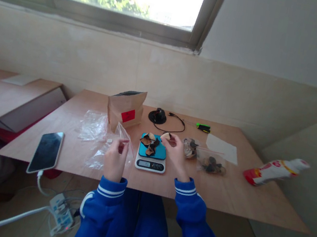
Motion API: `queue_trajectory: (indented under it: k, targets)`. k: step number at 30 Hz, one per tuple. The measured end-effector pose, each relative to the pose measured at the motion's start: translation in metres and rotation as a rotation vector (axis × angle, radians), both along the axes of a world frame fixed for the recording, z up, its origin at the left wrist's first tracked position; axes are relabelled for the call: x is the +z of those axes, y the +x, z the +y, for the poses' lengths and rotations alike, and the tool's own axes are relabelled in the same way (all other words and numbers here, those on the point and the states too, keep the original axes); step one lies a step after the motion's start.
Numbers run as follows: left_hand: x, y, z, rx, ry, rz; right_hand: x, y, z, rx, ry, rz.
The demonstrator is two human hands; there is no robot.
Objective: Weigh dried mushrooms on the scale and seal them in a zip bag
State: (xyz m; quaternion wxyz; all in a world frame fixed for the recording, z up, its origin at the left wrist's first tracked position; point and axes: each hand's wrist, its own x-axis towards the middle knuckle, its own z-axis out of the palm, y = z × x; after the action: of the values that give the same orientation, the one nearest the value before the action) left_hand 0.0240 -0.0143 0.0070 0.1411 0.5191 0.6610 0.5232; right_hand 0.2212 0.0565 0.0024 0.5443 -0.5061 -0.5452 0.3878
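Observation:
A small digital scale (151, 160) with a blue top sits in front of me on the wooden table (78, 153), with several dried slices (149, 143) lying on it. My right hand (175, 152) pinches a pale dried slice (166, 136) just above the scale's right corner. My left hand (115, 156) is closed on the edge of a clear plastic bag (110, 147) left of the scale. Both arms wear blue sleeves with white stripes.
A brown paper bag (126, 108) with a red label stands behind the scale. Two filled clear bags (205, 157) lie to the right, beside white paper (222, 148), a black cable (163, 119) and a red-white packet (275, 169). A phone (46, 151) lies at the left edge.

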Motion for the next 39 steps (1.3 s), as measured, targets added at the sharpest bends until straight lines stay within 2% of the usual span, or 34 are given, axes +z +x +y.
queue_trajectory:
  k: [1,3,5,6,8,11,14,16,18,20,22,24,27,30,34,36,39]
  targets:
    - [0.0,0.001,0.0,-0.017,0.022,0.022,0.016,-0.012,-0.005,0.056,-0.043,0.161]
    - [0.0,0.005,-0.001,-0.066,0.076,0.067,0.043,-0.038,-0.017,0.27,-0.126,0.413]
    - [0.001,0.008,-0.002,-0.111,0.126,0.116,0.059,-0.063,-0.026,0.443,-0.207,0.518]
    - [0.001,0.009,-0.002,-0.122,0.148,0.14,0.061,-0.073,-0.029,0.475,-0.23,0.533]
    - [0.001,0.011,-0.004,-0.11,0.193,0.17,0.057,-0.086,-0.032,0.437,-0.237,0.511]
    - [0.0,0.01,-0.006,-0.053,0.253,0.128,0.038,-0.09,-0.032,0.314,-0.169,0.379]
    - [-0.001,0.01,-0.005,-0.044,0.267,-0.023,0.021,-0.084,-0.031,0.254,-0.029,0.088]
    - [-0.003,0.011,-0.004,-0.047,0.258,-0.12,0.015,-0.08,-0.033,0.222,0.069,-0.159]
    - [-0.005,0.013,-0.003,-0.038,0.245,-0.178,0.016,-0.079,-0.036,0.247,0.144,-0.373]
    - [-0.006,0.013,-0.002,-0.017,0.237,-0.204,0.021,-0.077,-0.04,0.335,0.209,-0.491]
    - [-0.008,0.011,-0.001,0.014,0.238,-0.218,0.028,-0.072,-0.042,0.446,0.268,-0.485]
    - [-0.008,0.008,0.0,0.053,0.241,-0.232,0.031,-0.061,-0.041,0.472,0.308,-0.397]
    - [-0.008,0.001,0.0,0.105,0.234,-0.256,0.016,-0.038,-0.027,0.293,0.309,-0.327]
    - [-0.009,-0.002,-0.002,0.128,0.223,-0.273,-0.019,-0.018,-0.006,0.106,0.264,-0.53]
    - [-0.01,-0.001,-0.005,0.132,0.192,-0.296,-0.059,-0.011,0.014,0.109,0.135,-0.812]
    - [-0.01,0.0,-0.007,0.131,0.178,-0.299,-0.068,-0.012,0.017,0.129,0.126,-0.839]
    - [-0.009,0.001,-0.008,0.131,0.169,-0.291,-0.07,-0.011,0.015,0.107,0.153,-0.835]
